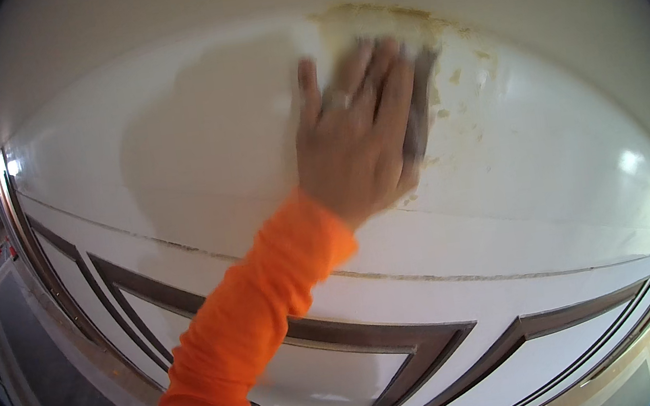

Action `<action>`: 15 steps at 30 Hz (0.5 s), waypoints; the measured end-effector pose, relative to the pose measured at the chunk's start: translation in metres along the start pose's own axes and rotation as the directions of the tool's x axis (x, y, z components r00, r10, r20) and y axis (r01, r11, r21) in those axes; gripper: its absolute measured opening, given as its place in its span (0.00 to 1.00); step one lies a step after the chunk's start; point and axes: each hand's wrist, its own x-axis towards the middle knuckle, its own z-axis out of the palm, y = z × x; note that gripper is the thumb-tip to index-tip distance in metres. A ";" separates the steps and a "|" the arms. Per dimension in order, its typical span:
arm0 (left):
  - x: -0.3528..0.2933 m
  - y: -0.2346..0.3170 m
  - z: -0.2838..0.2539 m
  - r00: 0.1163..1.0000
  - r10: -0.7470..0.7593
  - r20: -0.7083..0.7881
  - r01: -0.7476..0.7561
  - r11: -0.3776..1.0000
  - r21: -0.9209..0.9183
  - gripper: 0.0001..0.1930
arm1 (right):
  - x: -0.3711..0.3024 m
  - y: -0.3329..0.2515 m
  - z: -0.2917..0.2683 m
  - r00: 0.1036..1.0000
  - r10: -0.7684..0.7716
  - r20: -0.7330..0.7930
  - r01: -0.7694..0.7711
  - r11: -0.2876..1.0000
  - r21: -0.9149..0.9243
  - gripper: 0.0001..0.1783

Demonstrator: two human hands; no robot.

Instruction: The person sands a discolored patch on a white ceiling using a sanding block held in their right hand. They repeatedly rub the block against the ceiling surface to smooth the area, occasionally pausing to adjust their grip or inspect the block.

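Observation:
My right hand [354, 138], in a bright orange sleeve, is pressed flat against a white wall [196, 146], fingers pointing up. Under the fingers lies a grey sanding pad [419, 106]; only its right edge and top corner show, and it looks blurred by motion. The pad rests at the lower edge of a rough yellow-brown patch [388, 21] on the wall, with small flecks of the same colour to its right. A duller, matte area of wall spreads to the left of the hand. My left hand is out of view.
Below the hand a thin seam [464, 275] runs across the wall. Under it are white panels framed with dark trim [407, 339]. At far left a corridor [0, 267] with grey floor and ceiling lights recedes.

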 end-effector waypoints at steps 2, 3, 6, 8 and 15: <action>0.022 0.001 -0.002 0.999 -0.020 -0.049 0.019 1.000 -0.017 0.29 | 0.000 -0.004 -0.004 0.999 -0.034 -0.014 0.034 0.999 -0.020 0.40; 0.011 0.000 -0.001 0.993 -0.027 -0.117 0.031 0.999 0.028 0.26 | 0.004 0.010 0.010 0.996 -0.083 -0.038 0.081 0.995 -0.065 0.40; -0.049 0.008 -0.001 0.999 -0.028 -0.019 0.029 0.999 0.021 0.28 | -0.006 -0.016 -0.017 0.997 0.024 0.074 -0.018 0.997 -0.075 0.42; -0.022 0.010 -0.002 0.999 -0.009 -0.039 0.010 1.000 0.027 0.27 | -0.008 -0.019 -0.032 0.992 0.080 0.095 -0.073 0.995 -0.075 0.43; -0.017 0.005 -0.009 0.999 -0.031 -0.016 0.031 0.999 0.031 0.28 | 0.003 0.027 0.015 0.987 -0.160 0.026 0.162 0.958 -0.236 0.43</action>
